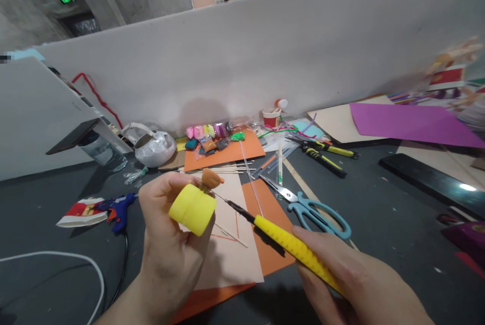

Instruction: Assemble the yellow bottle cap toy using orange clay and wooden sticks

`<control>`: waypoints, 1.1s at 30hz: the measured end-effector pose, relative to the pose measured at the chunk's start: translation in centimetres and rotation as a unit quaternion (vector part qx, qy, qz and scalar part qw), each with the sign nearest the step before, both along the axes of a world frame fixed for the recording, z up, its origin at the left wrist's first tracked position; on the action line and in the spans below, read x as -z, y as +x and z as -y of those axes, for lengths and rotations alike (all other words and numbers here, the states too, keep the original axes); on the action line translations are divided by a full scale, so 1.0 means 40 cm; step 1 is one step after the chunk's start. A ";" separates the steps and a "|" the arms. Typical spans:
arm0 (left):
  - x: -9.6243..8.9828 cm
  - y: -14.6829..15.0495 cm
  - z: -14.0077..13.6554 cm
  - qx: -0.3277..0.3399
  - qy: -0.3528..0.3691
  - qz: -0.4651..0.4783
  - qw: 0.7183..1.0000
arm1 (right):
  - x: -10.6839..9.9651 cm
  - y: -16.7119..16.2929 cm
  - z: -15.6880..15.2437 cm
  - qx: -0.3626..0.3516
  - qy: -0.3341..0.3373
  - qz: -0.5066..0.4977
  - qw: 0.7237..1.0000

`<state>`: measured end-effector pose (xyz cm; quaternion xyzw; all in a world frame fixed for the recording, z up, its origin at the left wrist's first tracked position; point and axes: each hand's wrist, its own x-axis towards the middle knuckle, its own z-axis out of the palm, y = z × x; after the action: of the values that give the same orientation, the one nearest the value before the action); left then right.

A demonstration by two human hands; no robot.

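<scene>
My left hand (170,234) is wrapped round a smooth yellow cylinder (192,210), held above the papers. Just behind the cylinder an orange rounded piece (212,179) with a small tip shows at my fingers. A thin wire (219,195) stretches from there to the narrow dark tip of a pair of needle-nose pliers (291,244) with a yellow and black handle. My right hand (352,279) is closed on that handle. Beneath the hands are a pale sheet (227,264) with orange lines and an orange sheet (273,254).
Blue-handled scissors (322,214) and yellow-black pliers (326,160) lie to the right. A blue glue gun (122,209) with its cord is at left, near a silvery kettle-shaped object (156,148). Small clay packets (208,144) sit behind. A white partition (242,62) borders the table.
</scene>
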<state>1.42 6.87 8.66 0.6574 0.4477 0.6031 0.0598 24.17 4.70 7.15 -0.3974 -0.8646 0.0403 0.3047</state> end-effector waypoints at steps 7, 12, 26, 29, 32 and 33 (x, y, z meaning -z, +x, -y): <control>0.008 0.004 -0.003 0.023 -0.046 0.088 0.995 | -0.008 -0.007 -0.006 0.003 0.028 -0.002 1.000; -0.014 0.013 -0.002 0.053 -0.074 0.125 0.988 | -0.004 -0.004 -0.007 0.000 0.016 0.001 1.000; -0.022 0.006 -0.002 0.059 -0.124 0.115 0.984 | 0.018 0.013 0.002 -0.014 0.014 -0.015 1.000; -0.017 0.008 -0.002 0.042 -0.098 0.090 0.990 | 0.023 0.014 0.004 -0.016 0.024 -0.011 1.000; -0.010 0.010 -0.002 0.024 -0.071 0.064 0.995 | 0.022 0.014 0.007 -0.003 0.028 -0.005 1.000; -0.007 0.011 -0.002 0.014 -0.064 0.060 0.996 | 0.021 0.014 0.008 -0.001 0.029 -0.004 1.000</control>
<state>1.86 6.94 8.94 0.6213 0.4715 0.6107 0.1371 24.75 4.39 6.32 -0.3874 -0.8644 0.0173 0.3200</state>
